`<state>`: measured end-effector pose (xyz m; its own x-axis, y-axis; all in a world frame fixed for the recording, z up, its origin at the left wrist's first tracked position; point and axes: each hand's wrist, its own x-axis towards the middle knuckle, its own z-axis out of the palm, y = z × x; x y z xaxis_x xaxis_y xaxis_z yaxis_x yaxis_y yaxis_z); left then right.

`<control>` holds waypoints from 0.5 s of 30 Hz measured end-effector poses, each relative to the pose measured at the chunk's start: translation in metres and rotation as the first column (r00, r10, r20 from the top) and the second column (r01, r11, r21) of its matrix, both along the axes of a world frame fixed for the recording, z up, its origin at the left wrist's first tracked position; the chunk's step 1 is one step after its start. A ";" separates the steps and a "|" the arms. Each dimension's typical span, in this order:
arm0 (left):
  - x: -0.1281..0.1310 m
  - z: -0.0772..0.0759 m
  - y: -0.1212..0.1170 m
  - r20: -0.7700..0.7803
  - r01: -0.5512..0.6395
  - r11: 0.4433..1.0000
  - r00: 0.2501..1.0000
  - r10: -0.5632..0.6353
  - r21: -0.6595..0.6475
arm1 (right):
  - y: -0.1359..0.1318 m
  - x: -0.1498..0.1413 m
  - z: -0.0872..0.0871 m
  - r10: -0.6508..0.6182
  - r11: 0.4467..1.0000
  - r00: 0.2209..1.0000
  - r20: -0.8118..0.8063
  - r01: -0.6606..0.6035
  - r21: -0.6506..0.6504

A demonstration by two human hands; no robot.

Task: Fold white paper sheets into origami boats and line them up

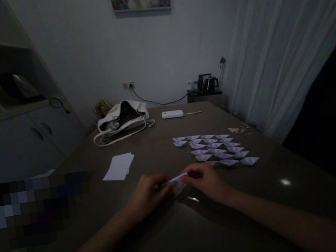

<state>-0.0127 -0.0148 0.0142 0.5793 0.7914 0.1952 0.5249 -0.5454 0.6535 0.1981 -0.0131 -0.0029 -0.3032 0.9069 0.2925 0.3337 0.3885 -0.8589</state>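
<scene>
white paper sheets (119, 167), white handbag (121, 117), dark brown table (159, 152)

Two hands, left hand (145, 194) and right hand (207, 180), share one folded paper piece (177, 180). Roughly twenty folded paper boats (216, 150), one stack of paper sheets (119, 167), one white handbag (122, 120), one power bank (172, 114).

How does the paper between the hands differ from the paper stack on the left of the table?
The held paper is folded and pinched between left hand and right hand; the paper stack lies flat, unfolded and untouched. The held paper looks smaller than the stack. Both are white.
</scene>
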 end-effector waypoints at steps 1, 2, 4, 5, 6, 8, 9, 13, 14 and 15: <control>0.001 0.000 0.000 0.015 -0.007 1.000 1.000 0.007 -0.025 | 0.000 0.000 -0.001 0.011 0.999 0.999 -0.036 -0.012 -0.033; 0.002 0.000 -0.001 0.032 -0.012 0.999 0.999 0.013 -0.049 | 0.001 0.000 -0.003 0.019 0.998 0.997 -0.070 -0.024 -0.060; 0.003 0.001 -0.002 0.063 -0.016 0.995 0.998 0.023 -0.096 | 0.001 -0.001 -0.004 0.026 0.994 0.992 -0.125 -0.038 -0.098; 0.003 0.002 -0.002 0.078 -0.014 0.993 0.997 0.024 -0.120 | 0.001 -0.001 -0.005 0.026 0.993 0.989 -0.147 -0.043 -0.111; 0.003 0.002 -0.002 0.093 -0.011 0.989 0.995 0.025 -0.144 | 0.002 -0.001 -0.005 0.026 0.991 0.986 -0.166 -0.046 -0.123; 0.003 0.003 -0.002 0.117 -0.009 0.982 0.993 0.031 -0.188 | 0.002 -0.001 -0.006 0.027 0.988 0.980 -0.199 -0.057 -0.144; 0.003 0.003 -0.001 0.125 -0.009 0.979 0.992 0.035 -0.204 | 0.002 0.000 -0.006 0.031 0.986 0.977 -0.212 -0.065 -0.154; 0.004 0.002 0.000 0.135 -0.015 0.969 0.990 0.050 -0.248 | 0.001 -0.001 -0.005 0.037 0.979 0.970 -0.239 -0.083 -0.186; 0.004 0.002 0.001 0.135 -0.015 0.966 0.989 0.051 -0.258 | 0.002 -0.001 -0.005 0.033 0.978 0.969 -0.244 -0.082 -0.191; 0.004 0.002 0.001 0.135 -0.014 0.963 0.990 0.051 -0.268 | 0.002 -0.002 -0.004 0.027 0.978 0.968 -0.249 -0.077 -0.195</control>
<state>-0.0085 -0.0138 0.0161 0.5344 0.8436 0.0525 0.4330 -0.3266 0.8402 0.1963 -0.0111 -0.0071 -0.2937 0.9395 0.1764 0.0880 0.2103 -0.9737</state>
